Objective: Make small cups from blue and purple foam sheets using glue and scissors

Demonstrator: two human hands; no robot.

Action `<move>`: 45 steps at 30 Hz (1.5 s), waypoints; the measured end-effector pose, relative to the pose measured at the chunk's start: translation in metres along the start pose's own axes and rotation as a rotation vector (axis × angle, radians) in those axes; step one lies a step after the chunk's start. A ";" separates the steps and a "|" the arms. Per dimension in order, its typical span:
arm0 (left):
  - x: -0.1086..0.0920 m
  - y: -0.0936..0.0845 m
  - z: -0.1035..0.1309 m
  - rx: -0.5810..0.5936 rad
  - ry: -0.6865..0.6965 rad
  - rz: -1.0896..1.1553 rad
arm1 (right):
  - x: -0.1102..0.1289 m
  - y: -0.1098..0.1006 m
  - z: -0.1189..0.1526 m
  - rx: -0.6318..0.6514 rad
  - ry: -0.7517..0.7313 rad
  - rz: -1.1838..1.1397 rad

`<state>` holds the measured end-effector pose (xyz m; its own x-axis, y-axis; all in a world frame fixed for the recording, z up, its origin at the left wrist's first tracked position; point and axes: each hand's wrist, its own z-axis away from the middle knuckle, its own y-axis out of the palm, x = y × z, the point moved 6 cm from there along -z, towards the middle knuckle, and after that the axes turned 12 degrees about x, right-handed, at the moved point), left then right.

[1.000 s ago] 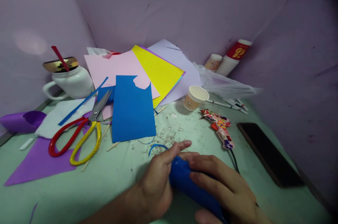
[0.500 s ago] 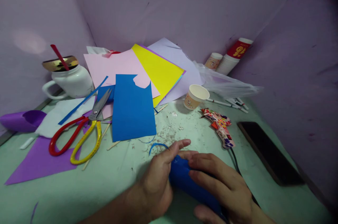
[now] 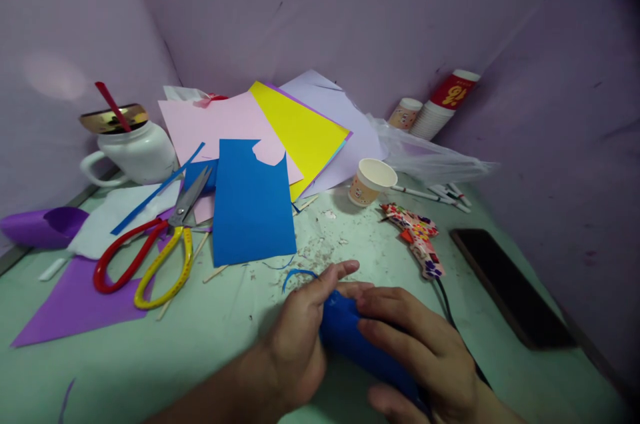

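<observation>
Here, in the head view, both hands are closed round a blue roll (image 3: 367, 347) at the near edge of the scene, over the table (image 3: 220, 344). The left hand (image 3: 297, 344) cups its far end, thumb raised; the right hand (image 3: 430, 351) lies over its upper side, fingers bent across it and thumb below. The roll slants from the left palm down towards the lower right. A thin blue strip (image 3: 299, 273) curls just beyond the left hand.

To the left, open scissors (image 3: 179, 219) with one red and one yellow handle lie partly over purple paper (image 3: 83, 311), beside an upright blue sheet (image 3: 254, 211) with a bite cut from its top edge. Behind are pink paper (image 3: 210, 124), yellow paper (image 3: 300, 134) and a white mug (image 3: 143, 154).

Beyond the hands stands a paper cup (image 3: 367, 187). Right of it lie a floral-patterned tool (image 3: 417, 237) with a black cord (image 3: 447, 304) and a dark phone (image 3: 510, 287). Farther back, stacked cups (image 3: 445, 104) lean near the wall, next to clear plastic (image 3: 430, 154).
</observation>
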<state>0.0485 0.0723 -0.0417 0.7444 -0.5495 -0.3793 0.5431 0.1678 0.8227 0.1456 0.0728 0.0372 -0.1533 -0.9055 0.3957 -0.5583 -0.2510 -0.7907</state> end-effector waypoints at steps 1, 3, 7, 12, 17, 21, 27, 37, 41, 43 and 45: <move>-0.001 0.000 0.001 -0.013 0.000 -0.005 | 0.001 0.000 0.000 0.004 -0.008 0.000; -0.003 0.001 0.003 -0.031 0.001 -0.019 | 0.000 -0.001 0.002 0.006 -0.010 -0.025; -0.009 0.007 0.006 -0.006 -0.010 -0.065 | -0.025 -0.009 0.012 -0.154 0.237 -0.251; -0.022 0.009 0.005 0.044 0.125 -0.194 | -0.079 0.012 0.038 -0.532 0.925 -0.984; -0.036 0.002 0.008 -0.083 0.350 -0.345 | -0.082 0.033 0.037 -0.613 1.041 -1.282; -0.035 0.007 0.007 -0.113 0.401 -0.314 | -0.073 0.037 0.030 -0.503 0.900 -1.241; -0.036 0.011 0.011 -0.101 0.445 -0.481 | -0.074 0.047 0.032 -0.592 1.085 -1.516; -0.024 0.022 0.010 -0.072 0.549 -0.783 | -0.066 0.045 0.011 -0.450 0.794 -1.915; -0.020 0.028 0.008 -0.025 0.466 -0.797 | -0.048 0.056 0.002 -0.215 0.697 -1.888; -0.027 0.027 0.014 -0.082 0.469 -0.809 | -0.045 0.060 0.004 -0.171 0.696 -1.807; -0.036 0.027 0.021 -0.112 0.443 -0.844 | -0.051 0.058 0.012 -0.202 0.761 -1.639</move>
<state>0.0288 0.0794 0.0032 0.1574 -0.1693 -0.9729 0.9844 -0.0522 0.1683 0.1310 0.1007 -0.0341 0.3259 0.5383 0.7772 -0.5810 -0.5345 0.6138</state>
